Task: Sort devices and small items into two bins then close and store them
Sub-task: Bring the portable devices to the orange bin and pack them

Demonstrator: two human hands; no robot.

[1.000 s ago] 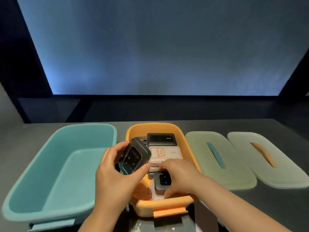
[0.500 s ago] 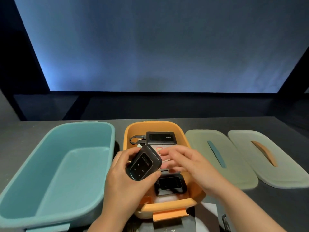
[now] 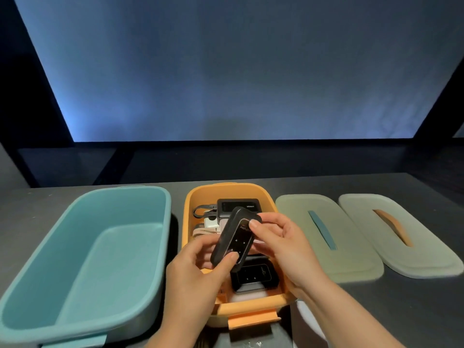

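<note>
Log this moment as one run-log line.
left hand: holds black device | right hand: pinches its top | position: above orange bin | teal bin: empty | both lids: off

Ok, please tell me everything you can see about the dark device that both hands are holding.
The dark device is a slim, rounded black slab, glossy like plastic, with faint light markings and small dots on its face. It is held tilted above the orange bin, not resting on anything. The left hand grips its near end, thumb on the face; the right hand pinches its far end. A similar device lies in the bin beneath.
</note>
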